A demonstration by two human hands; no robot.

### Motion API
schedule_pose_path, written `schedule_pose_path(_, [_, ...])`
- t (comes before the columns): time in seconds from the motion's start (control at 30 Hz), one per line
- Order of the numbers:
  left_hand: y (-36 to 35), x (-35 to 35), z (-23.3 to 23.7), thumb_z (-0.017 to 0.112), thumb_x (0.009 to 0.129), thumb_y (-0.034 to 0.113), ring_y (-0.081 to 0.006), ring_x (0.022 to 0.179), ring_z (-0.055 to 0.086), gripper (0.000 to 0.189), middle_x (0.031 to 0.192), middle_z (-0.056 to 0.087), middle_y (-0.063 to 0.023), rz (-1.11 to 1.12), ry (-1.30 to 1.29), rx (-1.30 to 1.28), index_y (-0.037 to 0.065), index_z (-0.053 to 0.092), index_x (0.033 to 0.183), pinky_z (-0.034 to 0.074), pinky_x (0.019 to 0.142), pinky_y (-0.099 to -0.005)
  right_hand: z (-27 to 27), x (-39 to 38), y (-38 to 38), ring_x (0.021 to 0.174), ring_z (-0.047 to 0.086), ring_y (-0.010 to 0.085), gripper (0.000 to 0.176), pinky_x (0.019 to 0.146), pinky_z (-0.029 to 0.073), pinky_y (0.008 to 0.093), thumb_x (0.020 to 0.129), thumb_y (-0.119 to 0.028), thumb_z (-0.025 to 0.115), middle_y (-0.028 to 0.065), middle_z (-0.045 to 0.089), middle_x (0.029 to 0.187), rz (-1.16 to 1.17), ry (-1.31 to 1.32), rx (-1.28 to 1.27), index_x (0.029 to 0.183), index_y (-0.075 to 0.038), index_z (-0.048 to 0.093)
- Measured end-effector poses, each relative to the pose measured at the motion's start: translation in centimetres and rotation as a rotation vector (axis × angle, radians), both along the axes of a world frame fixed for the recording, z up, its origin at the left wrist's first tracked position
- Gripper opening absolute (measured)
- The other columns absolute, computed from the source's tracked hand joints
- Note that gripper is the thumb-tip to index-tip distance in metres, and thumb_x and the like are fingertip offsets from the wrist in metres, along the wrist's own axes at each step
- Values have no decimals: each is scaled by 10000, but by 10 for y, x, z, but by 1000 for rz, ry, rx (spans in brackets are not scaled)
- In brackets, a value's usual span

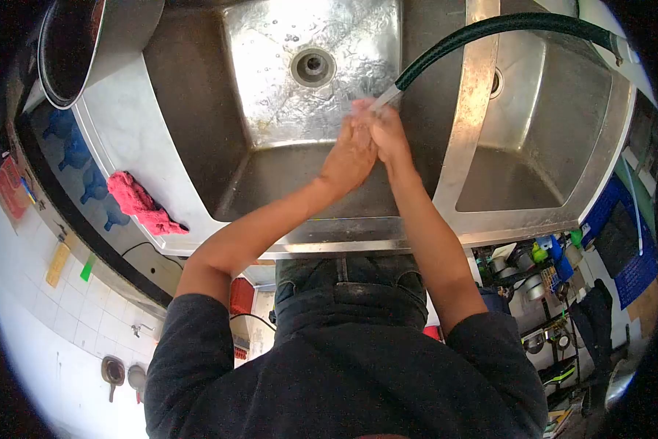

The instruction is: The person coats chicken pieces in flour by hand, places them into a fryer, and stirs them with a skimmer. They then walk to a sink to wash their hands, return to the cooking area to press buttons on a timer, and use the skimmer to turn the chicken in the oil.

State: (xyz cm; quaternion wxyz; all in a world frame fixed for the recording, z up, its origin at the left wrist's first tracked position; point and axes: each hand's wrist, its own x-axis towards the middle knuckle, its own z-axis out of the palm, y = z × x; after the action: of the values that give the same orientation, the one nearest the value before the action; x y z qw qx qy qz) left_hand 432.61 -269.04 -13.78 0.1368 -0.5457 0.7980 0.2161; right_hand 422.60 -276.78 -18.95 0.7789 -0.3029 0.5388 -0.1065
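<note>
My left hand (351, 161) and my right hand (389, 136) press against each other over the front part of a steel sink (252, 80). Water streams onto them from the end of a dark green hose (482, 31), which arches in from the upper right. Motion smears the fingers of both hands, so I cannot make out their pose. No object shows between the palms. Beyond my hands, the drain (313, 67) sits in the wet, shiny basin floor.
A second basin (526, 132) adjoins on the right, behind a metal divider (476, 102). On the left ledge lies a crumpled red cloth (144, 205). A large metal pot (109, 51) stands at the upper left. Kitchenware and a blue crate (632, 271) are at the right.
</note>
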Motion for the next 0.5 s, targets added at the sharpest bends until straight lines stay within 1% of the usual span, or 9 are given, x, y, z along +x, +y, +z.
schedule_pose_path(0.07, [-4, 0, 6, 496, 942, 286, -458, 1443, 318, 550, 1460, 458, -294, -10, 9, 61, -45, 536, 1379, 194, 1173, -636, 2, 6, -4, 1017, 632, 189, 512, 910, 510, 324, 824, 29, 715, 90, 648, 1122, -141, 96, 185, 1312, -5, 561])
schedule_pose_path(0.13, [-10, 6, 16, 520, 926, 290, -454, 1421, 351, 552, 1438, 473, -302, 24, 13, 52, -56, 550, 1354, 218, 1166, -629, 18, 5, -3, 997, 632, 186, 460, 891, 516, 328, 869, -4, 700, 85, 658, 1094, -159, -70, 112, 1310, -2, 567])
schedule_pose_path(0.17, [-7, 9, 12, 530, 920, 296, -448, 1417, 356, 550, 1438, 472, -302, 43, 26, -64, -60, 559, 1338, 232, 1161, -619, 22, 5, -2, 987, 632, 185, 436, 881, 520, 330, 892, -21, 692, 83, 662, 1080, -169, -153, 76, 1309, 0, 570])
schedule_pose_path(0.23, [0, 13, 0, 551, 908, 309, -435, 1408, 365, 548, 1438, 472, -301, 78, 55, -297, -67, 579, 1306, 261, 1150, -598, 19, 5, 0, 986, 641, 190, 436, 872, 527, 330, 918, -49, 682, 90, 667, 1072, -123, -147, -18, 1330, 3, 547])
schedule_pose_path(0.27, [-3, 11, 5, 557, 906, 314, -428, 1386, 384, 549, 1427, 478, -298, 56, 30, -196, -65, 578, 1302, 274, 1140, -589, 16, 4, 0, 986, 646, 192, 438, 868, 531, 330, 931, -63, 677, 94, 669, 1068, -100, -141, -65, 1340, 5, 536])
schedule_pose_path(0.33, [-10, 8, 16, 568, 902, 325, -413, 1344, 422, 552, 1404, 490, -293, 16, -23, 3, -62, 576, 1296, 301, 1122, -572, 9, 7, 1, 996, 654, 194, 448, 883, 530, 319, 933, -61, 671, 103, 668, 1071, -214, -64, 63, 1348, 10, 519])
schedule_pose_path(0.37, [-11, 9, 18, 574, 900, 329, -404, 1320, 437, 557, 1379, 503, -285, 20, -4, -12, -59, 570, 1300, 308, 1114, -568, 13, 12, -1, 1001, 659, 194, 453, 891, 529, 313, 934, -61, 668, 107, 668, 1072, -269, -27, 128, 1353, 12, 510])
schedule_pose_path(0.43, [-11, 15, 21, 586, 895, 336, -384, 1272, 468, 568, 1327, 531, -270, 29, 27, -43, -53, 559, 1307, 323, 1097, -558, 28, 10, -6, 966, 664, 185, 456, 860, 539, 309, 929, -72, 679, 110, 671, 1056, -242, -161, 155, 1344, 14, 512])
schedule_pose_path(0.5, [-8, 20, 11, 597, 887, 334, -377, 1244, 479, 577, 1292, 543, -252, 107, 70, -275, -46, 547, 1318, 324, 1096, -558, 41, 13, -8, 940, 668, 182, 450, 837, 547, 310, 933, -85, 680, 111, 675, 1029, -220, -233, 127, 1338, 16, 513])
